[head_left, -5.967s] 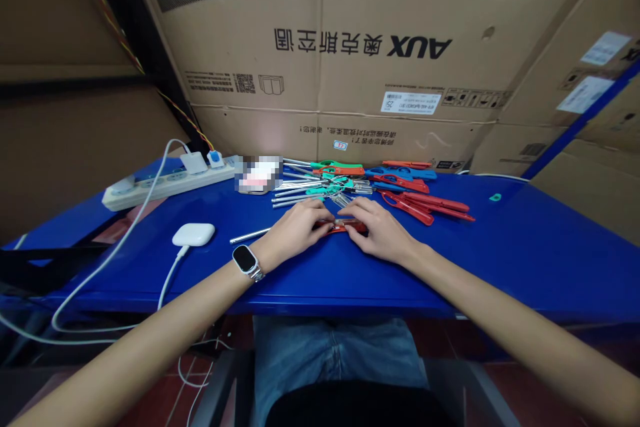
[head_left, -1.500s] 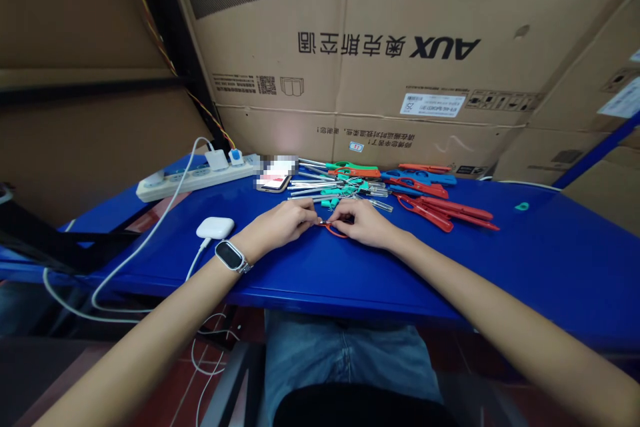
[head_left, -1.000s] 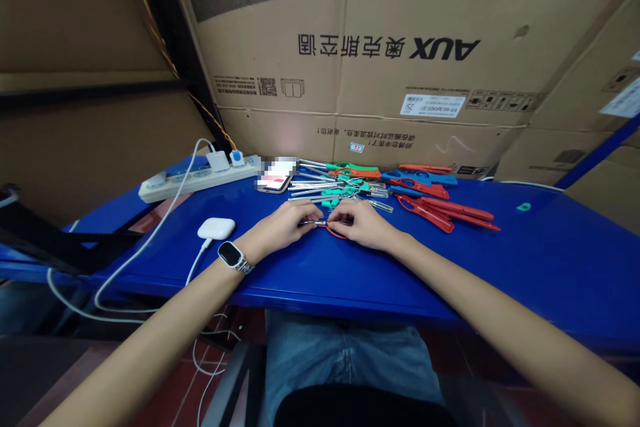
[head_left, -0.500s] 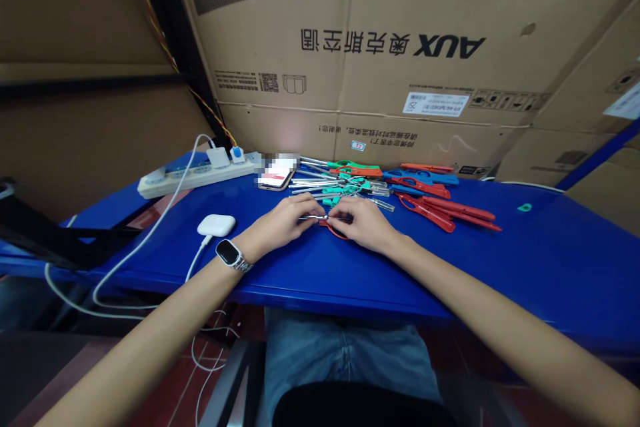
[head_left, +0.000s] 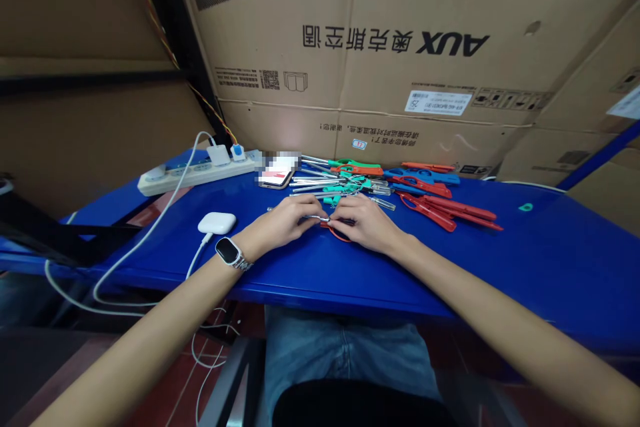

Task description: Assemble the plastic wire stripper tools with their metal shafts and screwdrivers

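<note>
My left hand (head_left: 293, 217) is pinched around a thin silvery metal piece (head_left: 321, 217), which reaches toward my right hand (head_left: 365, 219). The fingertips of my right hand close on the other end of that piece, so both hands meet over it. Just under the right fingers shows a red-orange curved plastic part (head_left: 337, 233), mostly hidden by the hand. Behind the hands lies a pile of metal tubes (head_left: 307, 183) with green plastic pieces (head_left: 333, 200) and clear plastic ends. They look like parts of long-nosed lighters.
To the right of the pile lie red plastic handles (head_left: 430, 210) and blue ones (head_left: 425, 177). A phone (head_left: 280, 170), a white power strip (head_left: 200, 173) and a white earbud case (head_left: 217, 223) with a cable stand left on the blue table (head_left: 300, 277). Cardboard (head_left: 370, 0) rises behind.
The view has shifted very slightly. Both hands stay pinched on the silvery piece in nearly the same place, with only small finger movements.
</note>
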`<state>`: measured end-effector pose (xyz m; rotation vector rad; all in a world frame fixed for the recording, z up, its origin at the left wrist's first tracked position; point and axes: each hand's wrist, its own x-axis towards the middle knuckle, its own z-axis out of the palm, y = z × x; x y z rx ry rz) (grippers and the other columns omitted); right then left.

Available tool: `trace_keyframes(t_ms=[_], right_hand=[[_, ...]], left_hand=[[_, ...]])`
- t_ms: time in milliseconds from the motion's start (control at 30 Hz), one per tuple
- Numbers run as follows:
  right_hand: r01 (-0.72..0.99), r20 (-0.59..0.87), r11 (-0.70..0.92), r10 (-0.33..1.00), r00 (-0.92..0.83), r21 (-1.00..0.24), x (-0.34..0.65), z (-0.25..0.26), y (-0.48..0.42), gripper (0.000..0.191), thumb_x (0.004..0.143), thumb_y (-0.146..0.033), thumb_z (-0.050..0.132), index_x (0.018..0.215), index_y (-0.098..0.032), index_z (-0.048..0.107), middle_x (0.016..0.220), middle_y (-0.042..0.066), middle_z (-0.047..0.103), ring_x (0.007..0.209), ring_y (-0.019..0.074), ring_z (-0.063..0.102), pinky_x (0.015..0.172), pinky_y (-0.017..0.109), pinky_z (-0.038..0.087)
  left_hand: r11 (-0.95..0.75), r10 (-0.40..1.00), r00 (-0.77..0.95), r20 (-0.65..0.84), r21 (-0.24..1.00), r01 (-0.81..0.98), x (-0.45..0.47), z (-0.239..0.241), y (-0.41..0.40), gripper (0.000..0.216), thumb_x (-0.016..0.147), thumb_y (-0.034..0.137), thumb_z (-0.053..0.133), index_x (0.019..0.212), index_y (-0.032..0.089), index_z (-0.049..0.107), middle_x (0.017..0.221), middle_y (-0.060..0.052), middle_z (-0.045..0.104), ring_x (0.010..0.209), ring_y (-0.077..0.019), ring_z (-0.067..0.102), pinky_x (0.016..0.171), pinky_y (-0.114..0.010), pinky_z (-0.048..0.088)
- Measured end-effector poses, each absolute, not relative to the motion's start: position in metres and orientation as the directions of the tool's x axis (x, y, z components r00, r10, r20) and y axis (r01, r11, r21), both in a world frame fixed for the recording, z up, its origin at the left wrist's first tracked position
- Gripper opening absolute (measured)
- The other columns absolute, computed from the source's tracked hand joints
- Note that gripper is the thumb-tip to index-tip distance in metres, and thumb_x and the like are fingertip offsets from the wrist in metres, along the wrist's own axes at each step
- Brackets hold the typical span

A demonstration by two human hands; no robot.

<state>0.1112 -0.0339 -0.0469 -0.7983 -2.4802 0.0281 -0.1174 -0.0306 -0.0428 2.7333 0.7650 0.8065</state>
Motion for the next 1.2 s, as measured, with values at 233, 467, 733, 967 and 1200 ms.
trace_keyframes(t_ms=[233, 467, 733, 967, 1200], right_hand=[[0.532, 0.458, 0.82, 0.563, -0.688, -0.209, 0.111, -0.046, -0.034, 0.012, 0.092, -0.021, 0.064, 0.084, -0.018, 0.072, 0.083, 0.004, 0.071, 0.08, 0.0171, 0.064, 0.08, 0.033, 0.038], [0.513, 0.454, 0.737, 0.675, -0.581, -0.44, 0.114, -0.049, -0.028, 0.008, 0.087, -0.019, 0.069, 0.08, -0.018, 0.074, 0.079, 0.003, 0.072, 0.072, 0.0147, 0.064, 0.07, 0.027, 0.045], [0.536, 0.41, 0.681, 0.731, -0.546, -0.5, 0.113, -0.05, -0.029, 0.008, 0.083, -0.019, 0.071, 0.075, -0.017, 0.073, 0.075, 0.002, 0.073, 0.067, 0.014, 0.065, 0.065, 0.026, 0.045], [0.495, 0.424, 0.713, 0.697, -0.579, -0.496, 0.114, -0.049, -0.03, 0.007, 0.085, -0.019, 0.069, 0.08, -0.017, 0.073, 0.077, 0.002, 0.073, 0.069, 0.0135, 0.065, 0.066, 0.025, 0.045], [0.492, 0.466, 0.746, 0.665, -0.583, -0.449, 0.115, -0.049, -0.03, 0.007, 0.086, -0.022, 0.07, 0.082, -0.018, 0.073, 0.077, 0.003, 0.071, 0.07, 0.0143, 0.063, 0.069, 0.027, 0.046]], left_hand=[[-0.858, 0.514, 0.737, 0.439, 0.29, 0.425, -0.116, -0.044, -0.03, 0.018, 0.098, 0.019, 0.051, 0.105, 0.017, 0.068, 0.103, -0.008, 0.065, 0.096, -0.0191, 0.064, 0.088, -0.033, 0.051], [-0.853, 0.522, 0.761, 0.386, 0.241, 0.464, -0.114, -0.046, -0.033, 0.028, 0.101, 0.02, 0.043, 0.122, 0.02, 0.062, 0.11, -0.009, 0.06, 0.101, -0.0203, 0.062, 0.09, -0.034, 0.051], [-0.854, 0.519, 0.772, 0.368, 0.185, 0.486, -0.109, -0.043, -0.034, 0.024, 0.101, 0.02, 0.043, 0.111, 0.019, 0.064, 0.108, -0.009, 0.057, 0.095, -0.0188, 0.06, 0.085, -0.031, 0.051], [-0.862, 0.507, 0.777, 0.375, 0.244, 0.444, -0.108, -0.041, -0.033, 0.021, 0.1, 0.019, 0.045, 0.107, 0.019, 0.065, 0.107, -0.008, 0.06, 0.097, -0.0186, 0.061, 0.086, -0.03, 0.05], [-0.806, 0.588, 0.681, 0.437, 0.387, 0.448, -0.109, -0.045, -0.029, 0.011, 0.095, 0.024, 0.059, 0.102, 0.017, 0.063, 0.091, -0.004, 0.066, 0.081, -0.0157, 0.063, 0.075, -0.027, 0.051]])
